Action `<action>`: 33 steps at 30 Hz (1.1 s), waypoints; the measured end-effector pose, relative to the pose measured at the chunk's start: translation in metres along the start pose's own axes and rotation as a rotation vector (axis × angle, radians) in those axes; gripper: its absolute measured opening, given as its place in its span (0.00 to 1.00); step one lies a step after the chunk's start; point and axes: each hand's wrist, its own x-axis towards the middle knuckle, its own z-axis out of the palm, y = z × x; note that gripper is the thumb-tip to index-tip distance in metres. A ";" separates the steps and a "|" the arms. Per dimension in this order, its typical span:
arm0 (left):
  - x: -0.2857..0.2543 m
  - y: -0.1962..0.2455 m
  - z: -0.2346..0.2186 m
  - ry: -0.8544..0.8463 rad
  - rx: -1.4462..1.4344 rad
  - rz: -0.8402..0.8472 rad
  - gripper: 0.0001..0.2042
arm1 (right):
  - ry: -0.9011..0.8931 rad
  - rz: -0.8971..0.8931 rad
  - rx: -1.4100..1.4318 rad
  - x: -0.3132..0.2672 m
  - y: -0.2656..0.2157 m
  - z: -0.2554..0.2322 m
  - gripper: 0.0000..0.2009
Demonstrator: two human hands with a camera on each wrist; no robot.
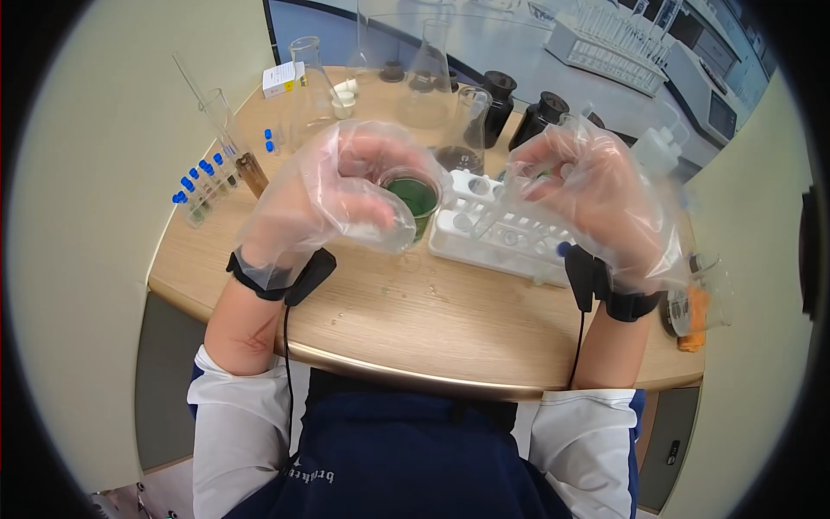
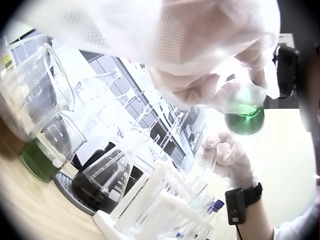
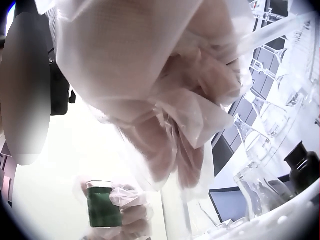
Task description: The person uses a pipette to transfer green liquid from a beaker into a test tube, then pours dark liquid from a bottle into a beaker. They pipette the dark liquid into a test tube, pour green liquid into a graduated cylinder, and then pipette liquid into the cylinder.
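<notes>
My left hand (image 1: 359, 190), in a clear plastic glove, grips a small beaker (image 1: 418, 201) of green liquid above the table. From the right wrist view, the beaker's green liquid (image 3: 104, 207) shows with gloved fingers around its side. My right hand (image 1: 588, 177), gloved the same way, pinches a clear glass tube (image 3: 175, 212) that points downward from the fingertips. Below it stands a white test tube rack (image 1: 484, 248) with clear tubes in it. The tube's upper end is hidden by the fingers.
Blue-capped vials (image 1: 199, 186) stand at the left beside a cylinder of brown liquid (image 1: 251, 173). Behind are a flask of dark liquid (image 2: 102, 180) and black bottles (image 1: 497, 104). A glass beaker (image 1: 713, 294) and an orange cloth (image 1: 694, 320) sit at right. Droplets dot the tabletop (image 1: 380, 320).
</notes>
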 end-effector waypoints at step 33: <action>0.002 -0.008 0.013 -0.127 -0.119 -0.025 0.21 | 0.516 -0.481 0.534 -0.018 -0.008 -0.029 0.32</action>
